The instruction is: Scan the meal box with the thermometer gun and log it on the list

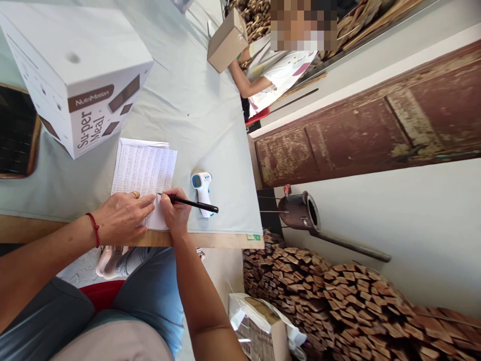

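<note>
A sheet of paper (145, 168) covered in rows of small handwriting lies near the table's front edge, on top of other sheets. My left hand (126, 215) rests flat on its lower part, fingers stretched out, with a ring and a red bracelet. Pinched in my right hand (176, 213) is a black pen (197, 204), its tip at the paper close to my left fingertips. Just right of that hand lies a white and blue infrared thermometer (203, 193).
A white "Su-per Meal" box (101, 115) and a dark-screened tablet (17, 130) are at the left of the cloth-covered table (210, 125). Across it, a person (280, 75) sits by a cardboard box (227, 42). Stacked firewood (338, 296) and a metal stove (298, 210) stand at right.
</note>
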A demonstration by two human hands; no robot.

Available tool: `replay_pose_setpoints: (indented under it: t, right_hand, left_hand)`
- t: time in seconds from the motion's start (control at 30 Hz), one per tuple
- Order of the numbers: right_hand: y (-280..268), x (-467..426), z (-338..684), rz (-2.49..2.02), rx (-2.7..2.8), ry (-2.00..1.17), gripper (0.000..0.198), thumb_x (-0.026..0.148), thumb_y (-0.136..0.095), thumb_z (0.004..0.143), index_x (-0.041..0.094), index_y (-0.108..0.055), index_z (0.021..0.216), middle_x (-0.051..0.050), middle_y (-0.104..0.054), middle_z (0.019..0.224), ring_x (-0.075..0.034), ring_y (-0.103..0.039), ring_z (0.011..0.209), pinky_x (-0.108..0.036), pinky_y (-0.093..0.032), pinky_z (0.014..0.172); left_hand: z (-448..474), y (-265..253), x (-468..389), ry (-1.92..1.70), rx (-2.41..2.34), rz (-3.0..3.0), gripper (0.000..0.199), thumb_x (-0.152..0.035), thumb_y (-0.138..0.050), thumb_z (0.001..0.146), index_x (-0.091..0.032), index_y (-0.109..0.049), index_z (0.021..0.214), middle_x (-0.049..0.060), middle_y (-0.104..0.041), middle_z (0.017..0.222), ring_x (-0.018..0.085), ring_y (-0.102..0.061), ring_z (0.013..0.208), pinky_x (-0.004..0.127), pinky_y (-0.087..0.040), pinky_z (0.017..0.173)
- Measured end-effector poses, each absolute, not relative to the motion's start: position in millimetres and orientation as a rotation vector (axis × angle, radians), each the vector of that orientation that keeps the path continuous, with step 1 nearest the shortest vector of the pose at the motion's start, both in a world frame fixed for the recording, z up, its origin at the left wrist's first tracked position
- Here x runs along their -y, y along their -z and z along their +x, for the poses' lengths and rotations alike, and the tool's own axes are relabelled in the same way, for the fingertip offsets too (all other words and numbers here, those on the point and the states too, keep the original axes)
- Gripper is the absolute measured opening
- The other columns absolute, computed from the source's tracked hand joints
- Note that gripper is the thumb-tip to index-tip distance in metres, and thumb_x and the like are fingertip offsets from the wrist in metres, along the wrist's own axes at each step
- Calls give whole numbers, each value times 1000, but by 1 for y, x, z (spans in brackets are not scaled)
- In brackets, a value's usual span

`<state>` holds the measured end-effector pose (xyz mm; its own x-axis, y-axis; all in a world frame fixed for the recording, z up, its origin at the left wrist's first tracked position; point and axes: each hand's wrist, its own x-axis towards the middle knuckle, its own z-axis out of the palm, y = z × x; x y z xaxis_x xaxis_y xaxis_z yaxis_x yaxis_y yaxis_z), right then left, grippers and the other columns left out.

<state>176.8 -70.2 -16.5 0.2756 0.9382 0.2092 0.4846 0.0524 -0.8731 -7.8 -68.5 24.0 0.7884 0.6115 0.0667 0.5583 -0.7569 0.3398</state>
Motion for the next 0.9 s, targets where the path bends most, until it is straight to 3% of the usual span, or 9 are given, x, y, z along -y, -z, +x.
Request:
replay_pose_setpoints:
  t: [0.9]
  right_hand:
    - [16,70,176,-1570,1311,-580,14,35,-55,73,22,-55,66,4,-56,60,-14,-50,59,-28,-45,59]
  left_hand:
    - [-8,-25,68,-222,-890,2665,27,-28,-58,86,-19,-61,112,9,-60,132,22,-60,90,38,-50,74]
